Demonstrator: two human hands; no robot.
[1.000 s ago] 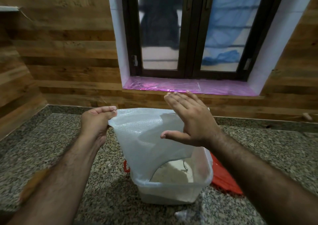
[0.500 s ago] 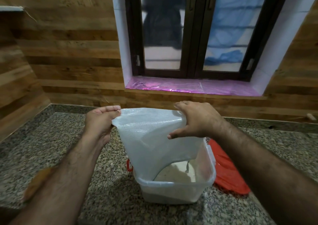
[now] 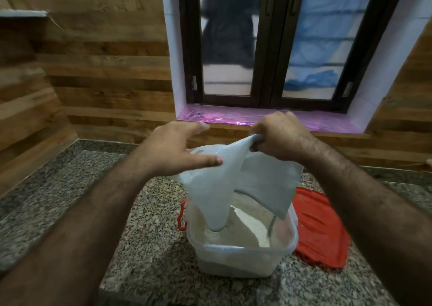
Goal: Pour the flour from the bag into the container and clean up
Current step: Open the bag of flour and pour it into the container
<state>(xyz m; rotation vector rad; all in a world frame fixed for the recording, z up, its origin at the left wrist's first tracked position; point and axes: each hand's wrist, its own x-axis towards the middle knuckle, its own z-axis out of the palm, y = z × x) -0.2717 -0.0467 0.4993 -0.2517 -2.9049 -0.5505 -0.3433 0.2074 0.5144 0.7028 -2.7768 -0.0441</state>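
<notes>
A limp translucent white bag (image 3: 236,179) hangs upside down over a clear square plastic container (image 3: 236,259) on the granite counter. Its lower corners droop inside the container, above a mound of pale flour (image 3: 245,231). My right hand (image 3: 278,137) is clenched on the bag's top edge and holds it up. My left hand (image 3: 173,149) hovers at the bag's upper left with fingers spread, thumb against the plastic, gripping nothing.
A red lid (image 3: 320,228) lies flat just right of the container, and a red handle clip (image 3: 181,216) sticks out on its left side. The granite counter (image 3: 70,193) meets wood-panelled walls, with a window and pink sill (image 3: 257,118) straight ahead.
My left hand let go of the bag's corner and opened. My right hand bunched the top edge and lifted it, so the bag collapsed and now hangs from that hand alone.
</notes>
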